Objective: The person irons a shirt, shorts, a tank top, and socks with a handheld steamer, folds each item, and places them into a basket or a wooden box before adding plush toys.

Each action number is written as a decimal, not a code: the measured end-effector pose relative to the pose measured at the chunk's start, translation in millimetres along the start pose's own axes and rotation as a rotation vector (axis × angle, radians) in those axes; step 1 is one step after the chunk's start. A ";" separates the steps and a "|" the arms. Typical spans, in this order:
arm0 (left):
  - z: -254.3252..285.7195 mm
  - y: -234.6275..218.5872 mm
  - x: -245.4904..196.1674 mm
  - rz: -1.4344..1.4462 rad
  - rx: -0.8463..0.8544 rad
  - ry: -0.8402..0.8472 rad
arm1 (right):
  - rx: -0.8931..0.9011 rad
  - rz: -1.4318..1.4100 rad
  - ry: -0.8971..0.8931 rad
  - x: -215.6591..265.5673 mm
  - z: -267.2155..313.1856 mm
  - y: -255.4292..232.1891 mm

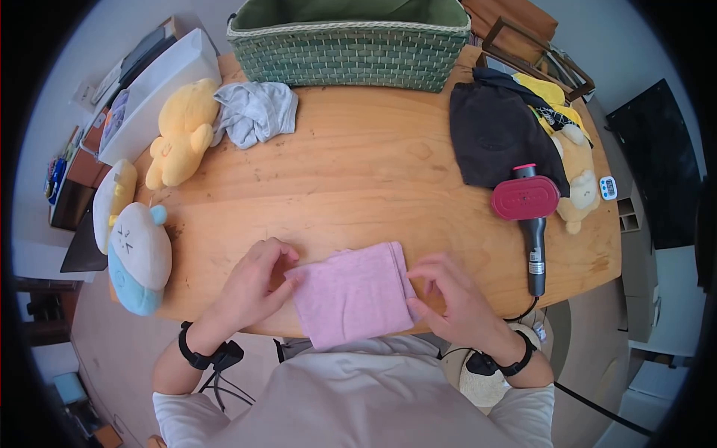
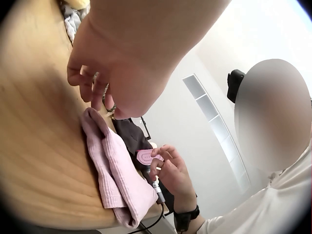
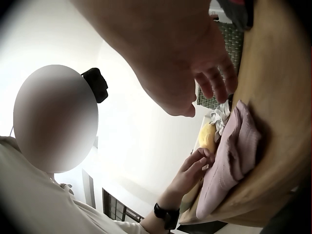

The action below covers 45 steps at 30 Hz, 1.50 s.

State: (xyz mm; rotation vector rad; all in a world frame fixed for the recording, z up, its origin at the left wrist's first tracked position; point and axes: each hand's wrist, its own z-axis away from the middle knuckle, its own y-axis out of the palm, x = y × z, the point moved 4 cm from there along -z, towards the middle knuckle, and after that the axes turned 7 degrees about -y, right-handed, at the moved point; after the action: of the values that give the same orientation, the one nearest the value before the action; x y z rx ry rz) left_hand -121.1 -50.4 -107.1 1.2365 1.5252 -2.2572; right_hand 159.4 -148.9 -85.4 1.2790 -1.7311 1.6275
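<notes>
A pink cloth (image 1: 351,293), folded into a thick rectangle, lies at the table's front edge, close against the person's body. At its left side is my left hand (image 1: 263,278), fingers loosely bent, the thumb tip overlapping the cloth's edge in the head view. My right hand (image 1: 454,299) is at the opposite side, its fingers spread and slightly bent beside the folded edge. The left wrist view shows the left fingers (image 2: 85,87) just off the upper end of the pink layers. In the right wrist view the right fingers (image 3: 214,85) hang near the cloth, pinching nothing.
A green woven basket (image 1: 347,56) stands at the back. Grey crumpled cloth (image 1: 258,112), a yellow plush toy (image 1: 181,134) and a blue-white plush (image 1: 140,257) sit left. Dark clothing (image 1: 493,131), a red handheld steamer-like device (image 1: 526,198) with a cord, and a beige plush (image 1: 576,179) lie right.
</notes>
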 end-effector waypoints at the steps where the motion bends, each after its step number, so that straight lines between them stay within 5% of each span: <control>1: -0.1 0.7 0.6 -0.023 0.009 -0.049 | 0.071 0.056 -0.003 0.4 -1.0 1.8; 8: -1.4 20.1 -13.3 -0.252 0.072 0.154 | 0.253 0.181 0.082 3.9 -23.9 5.2; 11: -6.1 21.9 -21.9 -0.168 0.140 0.243 | 0.214 0.227 -0.068 0.0 -42.2 7.7; 16: -10.1 19.8 -30.2 0.223 0.378 0.066 | 0.355 0.166 -0.063 -16.6 -63.3 28.7; 25: -46.5 -0.9 -52.5 0.540 0.466 0.327 | 0.506 -0.158 -0.219 -43.7 -75.0 50.0; 32: -98.2 -11.0 -99.8 0.537 0.686 0.337 | 0.199 -0.296 -0.100 -40.9 -77.4 34.9; 35: -100.7 -15.6 -133.0 0.438 0.718 0.427 | 0.024 -0.207 -0.249 -45.1 -79.2 18.9; 37: -109.2 -24.5 -138.9 0.329 0.495 0.405 | 0.187 -0.539 -0.073 -60.6 -79.4 24.0; 40: -131.0 -42.8 -119.1 0.235 0.277 0.304 | 0.046 -0.816 -0.040 -52.8 -87.2 20.5; 45: -161.4 -42.9 -86.6 0.378 0.215 0.118 | 0.095 -0.981 0.148 -64.8 -82.8 28.8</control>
State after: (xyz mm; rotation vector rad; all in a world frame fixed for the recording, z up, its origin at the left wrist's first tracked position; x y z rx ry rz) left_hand 0.2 76.8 -39.7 1.5854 0.9892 -2.1643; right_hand 143.8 -53.8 -136.4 1.6228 -0.7026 1.1517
